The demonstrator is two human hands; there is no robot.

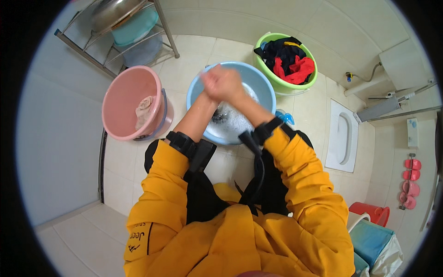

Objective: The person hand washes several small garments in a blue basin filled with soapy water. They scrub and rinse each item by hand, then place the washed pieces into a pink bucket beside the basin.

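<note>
My two hands are pressed together above the far left part of a light blue basin [271,87] on the floor. My right hand [227,84] looks closed and lies over the left; motion blurs its fingers. Most of my left hand [213,94] is hidden beneath it, so its fingers cannot be made out. Whether anything is between the hands does not show. White suds [235,121] cover the water in the basin, and a dark thing [218,115], perhaps cloth, shows below my wrists.
Left of the basin stands a pink bucket [110,104] with a pale cloth [144,110] inside. A green bucket [277,85] at the far right holds dark and red clothes [295,68]. A metal rack [166,27] stands far left; a squat toilet [334,147] is to the right.
</note>
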